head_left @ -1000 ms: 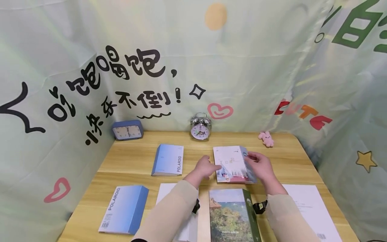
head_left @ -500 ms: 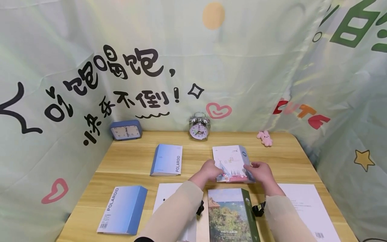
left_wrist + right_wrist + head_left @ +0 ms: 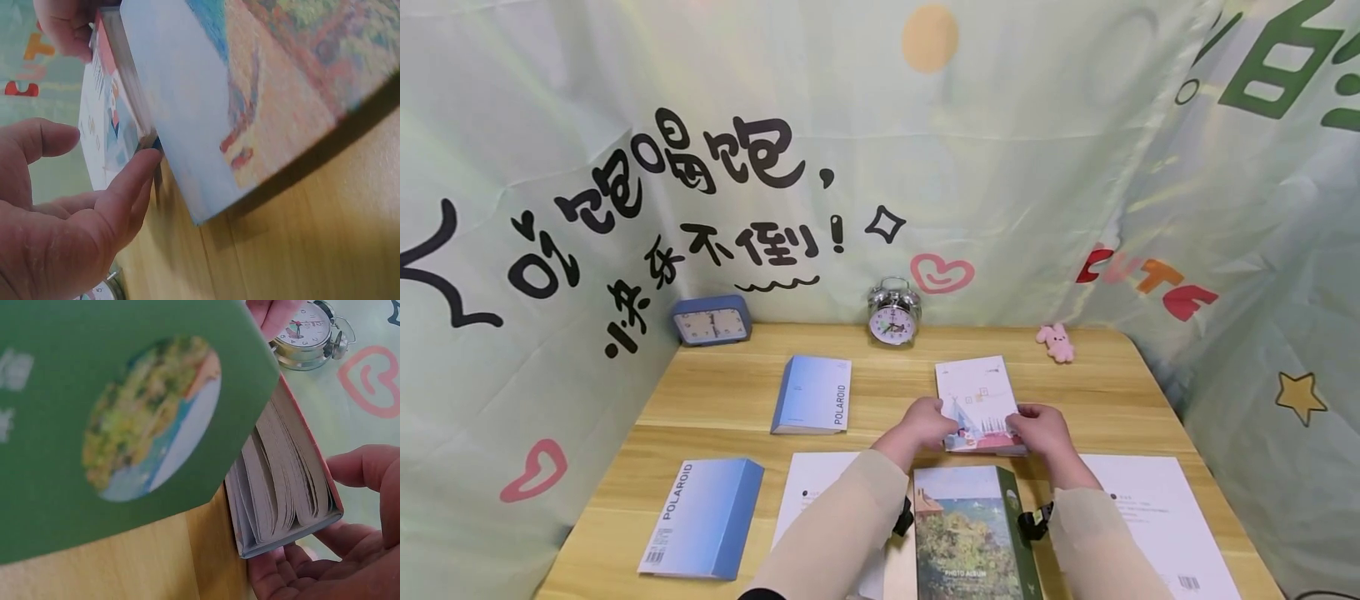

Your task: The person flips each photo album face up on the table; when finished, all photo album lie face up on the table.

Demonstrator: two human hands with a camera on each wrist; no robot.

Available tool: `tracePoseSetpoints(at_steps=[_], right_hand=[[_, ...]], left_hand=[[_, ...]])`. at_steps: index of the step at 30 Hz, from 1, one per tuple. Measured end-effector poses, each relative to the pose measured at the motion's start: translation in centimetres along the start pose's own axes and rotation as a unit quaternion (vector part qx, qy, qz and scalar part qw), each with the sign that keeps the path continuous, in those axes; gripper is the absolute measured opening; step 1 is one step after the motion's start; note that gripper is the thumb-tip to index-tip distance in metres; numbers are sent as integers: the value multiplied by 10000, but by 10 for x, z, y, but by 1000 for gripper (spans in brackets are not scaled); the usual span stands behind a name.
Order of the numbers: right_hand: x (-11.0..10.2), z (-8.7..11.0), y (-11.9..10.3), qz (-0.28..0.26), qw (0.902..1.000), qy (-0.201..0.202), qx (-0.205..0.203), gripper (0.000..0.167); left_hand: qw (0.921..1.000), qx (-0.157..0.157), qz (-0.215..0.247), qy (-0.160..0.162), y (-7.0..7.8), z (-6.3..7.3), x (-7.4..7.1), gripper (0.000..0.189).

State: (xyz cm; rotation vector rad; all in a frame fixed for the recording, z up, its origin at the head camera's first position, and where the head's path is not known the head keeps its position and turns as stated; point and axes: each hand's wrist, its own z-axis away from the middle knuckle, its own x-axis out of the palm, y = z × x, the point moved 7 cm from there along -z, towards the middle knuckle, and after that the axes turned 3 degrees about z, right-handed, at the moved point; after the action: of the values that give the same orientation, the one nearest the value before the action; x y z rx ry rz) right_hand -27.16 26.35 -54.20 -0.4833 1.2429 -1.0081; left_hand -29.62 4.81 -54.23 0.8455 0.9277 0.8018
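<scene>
Both hands hold a small photo album (image 3: 976,392) with a white cover, a tent drawing and pink print, near the middle of the table. At its left edge is my left hand (image 3: 927,423), thumb over the cover. My right hand (image 3: 1039,429) grips the lower right edge. The right wrist view shows the right thumb at the cover and the other fingers under the thick block of pages (image 3: 284,481). In the left wrist view the left fingers (image 3: 128,187) reach the album's lower corner. Just in front lies a green-spined photo album (image 3: 966,533) with a painted landscape.
Two blue albums (image 3: 811,396) marked POLAROID lie on the left. White books (image 3: 1157,525) lie under or beside both forearms. A silver alarm clock (image 3: 893,312), a blue clock (image 3: 711,321) and a pink rabbit toy (image 3: 1056,343) line the table's back edge.
The small album has turned slightly and shifted right, and its spine no longer shows in the head view. My left hand has closed in on its left edge; my right hand has moved lower.
</scene>
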Motion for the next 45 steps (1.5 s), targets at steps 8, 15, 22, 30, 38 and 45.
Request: tracePoseSetpoints(at_steps=[8, 15, 22, 30, 38, 45], right_hand=[[-1, 1, 2, -245, 9994, 191, 152, 60], [-8, 7, -11, -456, 9987, 222, 50, 60], [-25, 16, -30, -186, 9977, 557, -342, 55], [-34, 30, -56, 318, 9920, 737, -978, 56], [-32, 38, -58, 447, 9903, 786, -1051, 62], [-31, 42, -59, 337, 9902, 819, -1079, 63]], left_hand=[[10000, -34, 1, 71, 3, 1, 0, 60], [9998, 81, 146, 83, 5, 0, 4, 49], [9994, 223, -21, -264, 8, -1, 16, 48], [9953, 493, -303, -780, 15, 5, 26, 28], [9951, 505, -365, -772, 16, 8, 26, 33], [9988, 450, 94, -147, 23, 8, 25, 57]])
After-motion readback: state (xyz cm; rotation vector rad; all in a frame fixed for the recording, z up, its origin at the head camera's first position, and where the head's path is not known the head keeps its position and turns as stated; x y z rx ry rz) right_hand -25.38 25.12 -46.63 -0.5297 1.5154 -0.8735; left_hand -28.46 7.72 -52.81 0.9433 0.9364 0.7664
